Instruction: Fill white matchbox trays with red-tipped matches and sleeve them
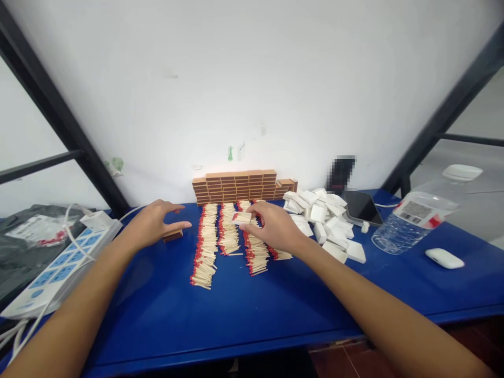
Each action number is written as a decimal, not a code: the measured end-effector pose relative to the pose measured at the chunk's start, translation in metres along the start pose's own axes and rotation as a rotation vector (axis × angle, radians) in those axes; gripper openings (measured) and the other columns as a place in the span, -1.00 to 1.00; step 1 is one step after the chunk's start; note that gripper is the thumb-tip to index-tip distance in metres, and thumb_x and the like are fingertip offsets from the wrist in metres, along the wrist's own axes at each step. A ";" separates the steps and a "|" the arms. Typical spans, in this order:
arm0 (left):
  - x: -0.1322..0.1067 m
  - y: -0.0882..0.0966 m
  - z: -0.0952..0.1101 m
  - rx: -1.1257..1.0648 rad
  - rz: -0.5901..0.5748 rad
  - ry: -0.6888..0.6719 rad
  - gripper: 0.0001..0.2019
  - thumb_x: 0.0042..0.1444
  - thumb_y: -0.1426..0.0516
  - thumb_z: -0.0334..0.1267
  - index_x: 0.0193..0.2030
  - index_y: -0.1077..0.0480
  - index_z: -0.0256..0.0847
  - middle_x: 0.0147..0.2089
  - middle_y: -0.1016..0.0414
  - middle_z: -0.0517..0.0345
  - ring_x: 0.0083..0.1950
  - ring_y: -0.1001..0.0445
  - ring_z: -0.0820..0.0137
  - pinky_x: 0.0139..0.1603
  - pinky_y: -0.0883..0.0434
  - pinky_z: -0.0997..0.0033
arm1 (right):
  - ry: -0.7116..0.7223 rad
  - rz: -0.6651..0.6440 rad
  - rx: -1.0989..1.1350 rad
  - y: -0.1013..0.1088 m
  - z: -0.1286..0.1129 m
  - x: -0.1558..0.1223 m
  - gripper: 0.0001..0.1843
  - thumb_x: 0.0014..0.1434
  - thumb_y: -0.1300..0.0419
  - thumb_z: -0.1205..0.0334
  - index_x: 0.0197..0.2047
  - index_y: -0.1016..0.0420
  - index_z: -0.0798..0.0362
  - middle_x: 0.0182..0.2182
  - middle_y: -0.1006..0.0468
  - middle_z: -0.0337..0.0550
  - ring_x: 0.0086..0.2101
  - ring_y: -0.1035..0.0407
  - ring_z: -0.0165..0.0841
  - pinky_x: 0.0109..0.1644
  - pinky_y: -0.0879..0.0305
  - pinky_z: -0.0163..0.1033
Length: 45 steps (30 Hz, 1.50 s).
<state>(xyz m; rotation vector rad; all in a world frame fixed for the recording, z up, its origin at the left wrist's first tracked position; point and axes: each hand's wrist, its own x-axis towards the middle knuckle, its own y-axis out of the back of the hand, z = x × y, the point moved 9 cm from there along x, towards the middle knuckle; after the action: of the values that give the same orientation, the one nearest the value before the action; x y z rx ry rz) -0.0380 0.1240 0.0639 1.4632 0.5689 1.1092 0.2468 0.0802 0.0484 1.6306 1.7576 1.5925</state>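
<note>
My right hand [273,226] grips a small white matchbox tray [241,218] with red-tipped matches in it, held above the rows of loose matches. On the left, my left hand [159,223] is open, thumb and fingers apart, over a brown matchbox sleeve [173,235] on the blue table. Between my hands lie several rows of red-headed matches [205,247]; my right hand partly covers the rows on the right. Behind them brown matchboxes [236,186] are stacked like a low wall. To the right sits a heap of white matchbox trays [331,223].
A white power strip [66,262] with cables and a dark bag [23,247] lie at the left. On the right are a phone [361,207], a clear plastic bottle [417,215] and a white earbud case [444,258]. Black frame posts flank the blue table [236,325].
</note>
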 end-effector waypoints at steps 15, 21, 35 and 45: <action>0.126 0.015 0.005 0.159 0.111 -0.077 -0.58 0.19 -0.26 0.13 0.00 -0.60 -0.15 0.09 -0.60 -0.11 0.18 -0.47 0.03 0.11 -0.39 0.15 | -0.015 -0.017 -0.013 -0.004 0.004 0.002 -0.64 0.28 -0.34 -0.05 -0.07 -0.53 0.08 -0.19 -0.60 -0.07 -0.18 -0.47 -0.21 -0.15 -0.26 -0.17; 0.128 0.020 -0.010 0.144 0.105 -0.033 -0.59 0.23 -0.21 0.19 -0.07 -0.62 -0.09 -0.03 -0.64 -0.01 -0.04 -0.55 0.15 -0.12 -0.36 0.26 | -0.013 -0.012 -0.010 -0.004 0.004 0.001 -0.63 0.29 -0.34 -0.04 -0.02 -0.54 0.08 -0.13 -0.61 -0.02 -0.16 -0.49 -0.21 -0.10 -0.30 -0.16; 0.088 0.037 -0.002 0.252 0.202 -0.004 -0.57 0.44 0.01 0.06 0.06 -0.57 -0.15 0.04 -0.62 -0.08 0.11 -0.49 0.14 -0.04 -0.33 0.24 | -0.020 0.010 0.005 -0.005 0.014 0.002 -0.63 0.26 -0.33 -0.03 -0.05 -0.54 0.08 -0.23 -0.61 -0.07 -0.21 -0.50 -0.19 -0.20 -0.28 -0.17; 0.007 -0.009 0.069 0.297 0.335 -0.270 -0.62 0.49 0.01 -0.02 0.09 -0.52 -0.19 -0.13 -0.69 0.00 -0.17 -0.63 0.24 -0.16 -0.45 0.27 | -0.092 0.218 0.161 0.012 0.016 -0.001 -0.59 0.20 -0.36 -0.16 -0.16 -0.56 0.03 -0.34 -0.60 -0.20 -0.39 -0.41 -0.32 -0.26 -0.27 -0.19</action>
<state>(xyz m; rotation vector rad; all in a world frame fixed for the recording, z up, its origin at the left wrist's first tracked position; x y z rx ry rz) 0.0273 0.0984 0.0648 1.9848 0.3120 1.0866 0.2658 0.0844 0.0518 1.9981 1.7506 1.4675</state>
